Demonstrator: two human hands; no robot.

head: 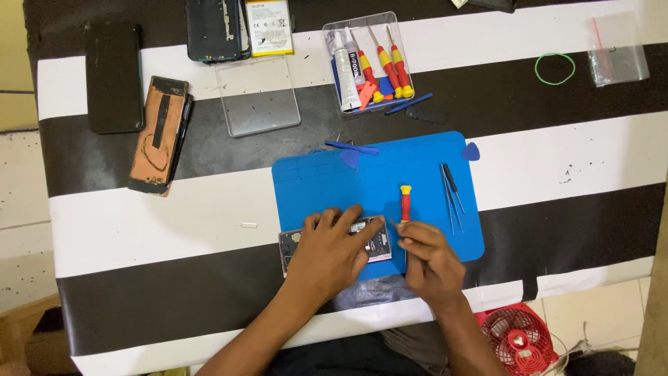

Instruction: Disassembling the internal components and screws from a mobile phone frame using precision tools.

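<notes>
Phone (379, 245) (perhaps opened) mostly hand-covered (330, 254)

Both hands (376, 254) on perhaps an opened phone (376, 244)

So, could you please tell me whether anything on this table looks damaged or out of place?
The phone at the left lies open, its orange-brown inside bare and its frame skewed off one edge. A small white part lies alone off the blue mat.

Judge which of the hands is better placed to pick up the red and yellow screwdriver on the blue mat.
Right. The right hand lies just below the screwdriver, fingertips pinched and pointing toward it. The left hand is pressed flat on the opened phone, steadying it.
</notes>
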